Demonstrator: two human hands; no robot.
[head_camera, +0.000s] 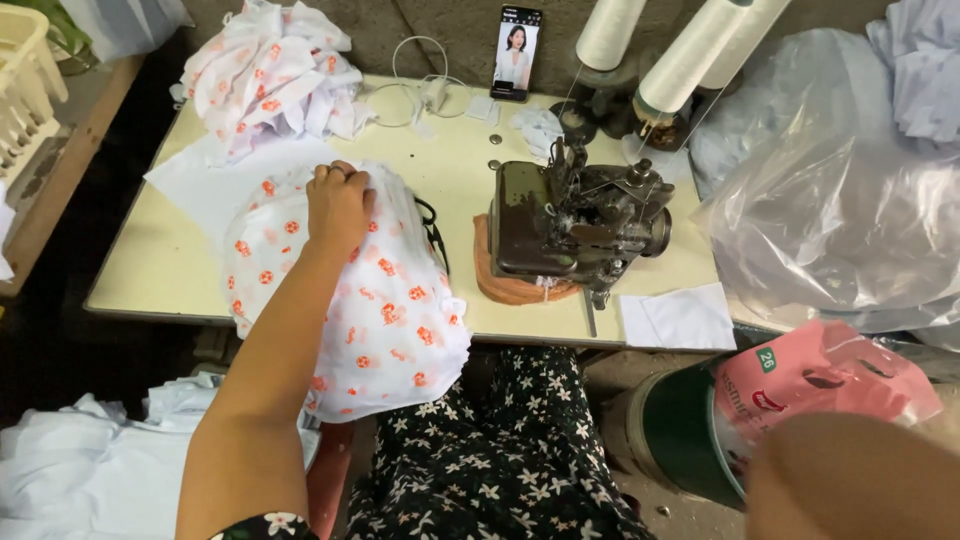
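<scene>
A cream table (180, 270) carries the sewing work, white cloth heaped on the floor at 7 o'clock. The left hand (338, 205) lies flat, grip spread wide, on the orange-printed white fabric bundle (385, 310) overhanging the near edge; pressing evenly should keep it from sliding off. The right hand (850, 480) blurs at 4 o'clock, grip unreadable, while the dark overlock machine (575, 225) sits at 2 o'clock.

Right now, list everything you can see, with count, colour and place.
printed fabric pile: one, white with orange print, table front, under left hand
second fabric pile: one, same print, table's far left
sewing machine: one, dark, table right
thread cones: three, white, behind machine
phone: one, black, propped at table's back
clear plastic bag: one, right of table
pink bag: one, lower right
table: one, cream
left hand: resting on printed fabric pile
right hand: not in view
</scene>
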